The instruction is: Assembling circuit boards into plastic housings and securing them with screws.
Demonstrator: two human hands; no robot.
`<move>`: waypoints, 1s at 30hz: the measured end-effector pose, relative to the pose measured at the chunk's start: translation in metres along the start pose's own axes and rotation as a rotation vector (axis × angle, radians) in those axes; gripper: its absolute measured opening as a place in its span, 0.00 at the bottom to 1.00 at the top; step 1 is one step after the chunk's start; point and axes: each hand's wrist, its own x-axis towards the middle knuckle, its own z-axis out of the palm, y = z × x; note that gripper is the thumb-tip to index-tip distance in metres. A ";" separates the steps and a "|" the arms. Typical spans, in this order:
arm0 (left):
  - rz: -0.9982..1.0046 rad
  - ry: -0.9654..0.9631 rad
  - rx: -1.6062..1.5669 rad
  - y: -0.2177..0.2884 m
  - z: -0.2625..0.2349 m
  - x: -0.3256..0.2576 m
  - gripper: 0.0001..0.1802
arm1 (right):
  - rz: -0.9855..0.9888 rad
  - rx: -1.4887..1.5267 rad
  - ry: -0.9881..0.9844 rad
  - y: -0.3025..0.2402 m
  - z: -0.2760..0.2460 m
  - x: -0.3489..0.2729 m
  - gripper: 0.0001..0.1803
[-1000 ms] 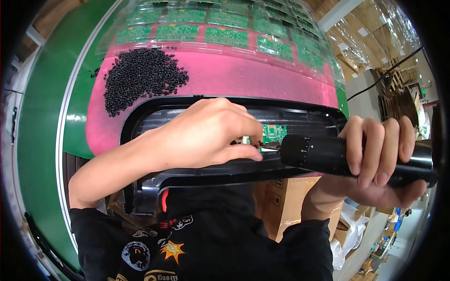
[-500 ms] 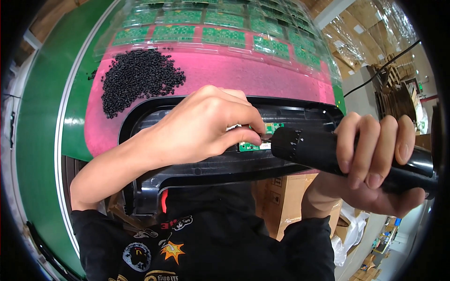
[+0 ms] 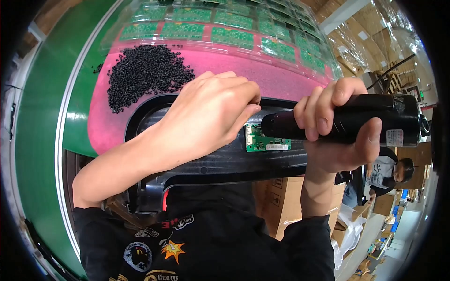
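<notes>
My right hand [image 3: 333,117] is wrapped round a black electric screwdriver [image 3: 375,114]. The tool lies almost level, its nose over the upper part of a green circuit board [image 3: 266,144]. Lying in a black plastic housing [image 3: 220,161], the board shows white connectors at its left side and a white label along its lower edge. My left hand [image 3: 218,105] is closed just above and left of the board, thumb and fingertips drawn together. Whatever is between those fingertips, if anything, is hidden. The screwdriver's nose hides the spot where its tip meets the board.
A heap of small black screws [image 3: 143,75] covers part of the pink mat [image 3: 225,65]. Clear trays [image 3: 229,36] of green circuit boards stand at the far side. Cartons [image 3: 286,201] are below right. Another person [image 3: 386,173] is in the background at right.
The screwdriver has lifted and swung left, its nose shifting from the board's middle to its upper part. My left fingertips have moved up off the board, uncovering more of it.
</notes>
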 end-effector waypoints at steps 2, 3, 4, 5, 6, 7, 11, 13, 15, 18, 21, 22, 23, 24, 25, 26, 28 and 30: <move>-0.034 -0.023 -0.009 0.000 0.001 0.000 0.05 | 0.005 -0.062 0.039 0.004 0.000 0.000 0.30; -0.037 -0.024 0.001 0.000 0.001 0.000 0.05 | 0.006 -0.063 0.039 0.006 -0.002 0.000 0.30; -0.040 -0.025 0.010 0.001 0.000 0.000 0.06 | 0.025 -0.047 0.011 0.008 -0.005 0.000 0.30; -0.041 -0.025 0.008 0.000 0.000 0.001 0.06 | 0.045 -0.031 -0.016 0.010 -0.007 0.001 0.31; -0.035 -0.051 0.029 -0.001 0.000 0.000 0.05 | 0.049 -0.030 -0.017 0.012 -0.006 0.002 0.31; -0.028 -0.078 0.049 -0.002 0.000 -0.001 0.05 | 0.047 -0.048 -0.019 0.014 -0.005 0.002 0.31; -0.010 -0.073 0.025 -0.007 0.004 -0.002 0.05 | 0.067 -0.097 -0.073 0.017 -0.003 0.007 0.32; -0.006 -0.110 0.017 -0.007 0.000 -0.001 0.05 | 0.076 -0.165 -0.113 0.019 -0.003 0.013 0.32; 0.003 -0.108 0.001 -0.008 0.000 -0.002 0.06 | 0.089 -0.199 -0.090 0.019 0.000 0.013 0.33; 0.018 -0.114 -0.024 -0.010 0.000 -0.002 0.07 | 0.104 -0.194 -0.068 0.021 -0.001 0.012 0.33; 0.024 -0.135 -0.025 -0.010 -0.002 -0.003 0.08 | 0.075 -0.103 -0.040 0.016 0.004 0.005 0.33; 0.026 -0.149 -0.021 -0.010 -0.002 -0.003 0.08 | 0.050 -0.064 -0.010 0.015 0.004 0.002 0.33; 0.025 -0.147 -0.019 -0.010 -0.002 -0.003 0.08 | 0.029 -0.005 -0.008 0.012 0.003 0.000 0.32; 0.036 -0.171 -0.005 -0.009 -0.002 -0.003 0.08 | 0.007 0.053 -0.005 0.005 0.002 0.001 0.32; 0.047 -0.195 0.009 -0.008 -0.002 -0.002 0.09 | -0.040 0.093 -0.065 -0.001 -0.002 0.001 0.31; 0.047 -0.194 0.009 -0.008 -0.002 -0.002 0.09 | -0.086 0.134 -0.126 -0.008 -0.006 0.003 0.30; 0.143 -0.184 -0.101 -0.009 0.002 -0.001 0.09 | -0.133 0.097 -0.058 -0.026 -0.001 0.001 0.27; 0.166 -0.171 -0.158 -0.007 0.002 0.000 0.08 | -0.152 0.154 -0.010 -0.036 0.001 -0.002 0.26</move>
